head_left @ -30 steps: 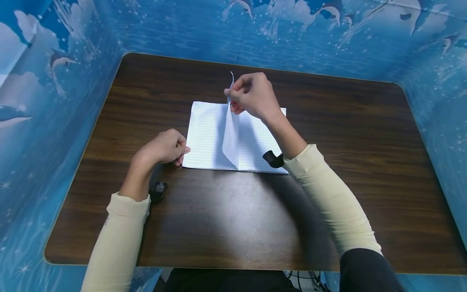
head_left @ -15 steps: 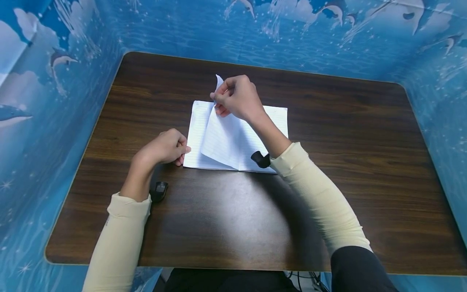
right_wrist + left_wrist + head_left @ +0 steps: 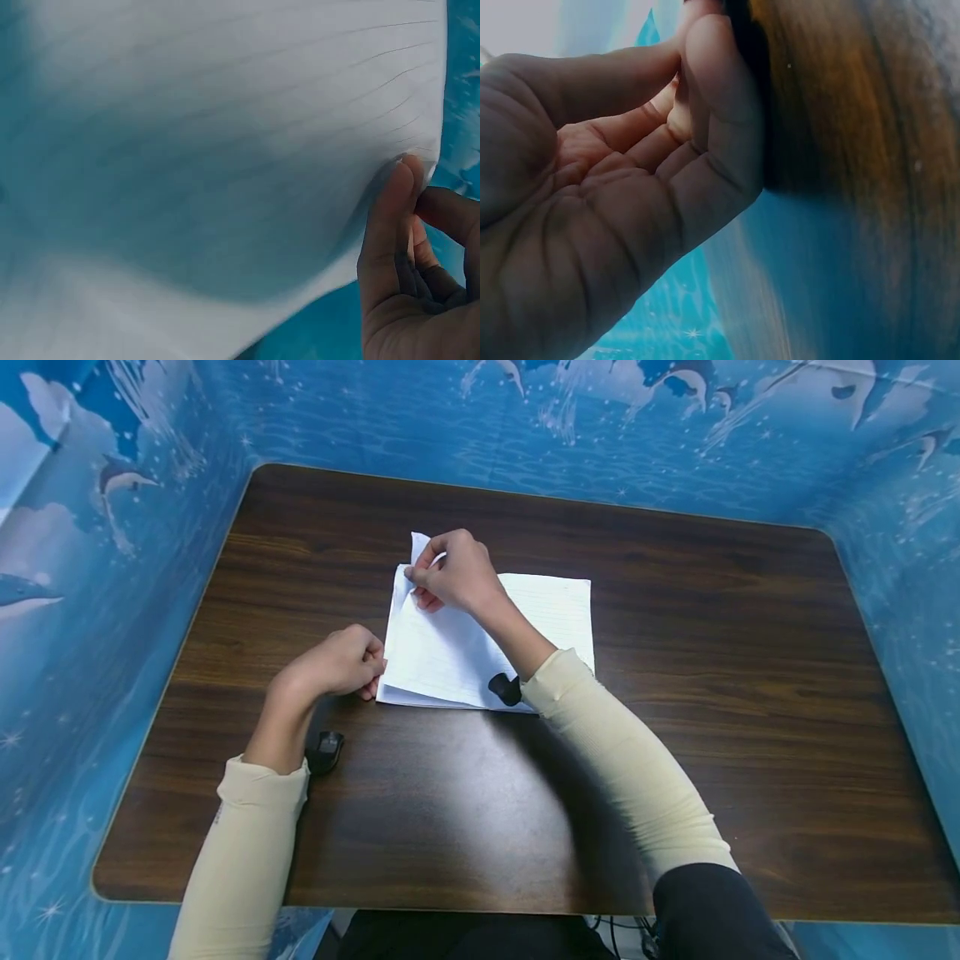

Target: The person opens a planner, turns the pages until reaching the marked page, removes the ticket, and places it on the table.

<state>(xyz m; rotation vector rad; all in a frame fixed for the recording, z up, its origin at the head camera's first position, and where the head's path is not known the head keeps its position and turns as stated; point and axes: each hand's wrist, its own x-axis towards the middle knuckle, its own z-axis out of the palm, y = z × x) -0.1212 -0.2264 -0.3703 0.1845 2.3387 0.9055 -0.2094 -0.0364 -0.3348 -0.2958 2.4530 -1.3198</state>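
An open notebook [image 3: 553,606] with lined white pages lies on the table. My right hand [image 3: 456,570] pinches the upper edge of a single page [image 3: 431,647] between thumb and fingers, and that page slants over the left half of the notebook. In the right wrist view the lined page [image 3: 247,135] bows down from the pinching fingertips [image 3: 396,184]. At the notebook's left edge, near its lower corner, my left hand [image 3: 336,662] grips the edge with thumb and curled fingers. The left wrist view shows the thumb meeting the fingers [image 3: 720,112], with the notebook out of sight.
The dark wood-grain table [image 3: 735,718] has rounded corners. A blue curtain [image 3: 420,435] printed with dolphins encloses its back and sides. Black wrist cameras [image 3: 325,752] sit on both wrists. Cables [image 3: 626,928] show below the table's front edge.
My right hand has moved left and slightly toward me, carrying the page from upright above the middle fold to low over the left half. My left hand has stayed at the notebook's left edge.
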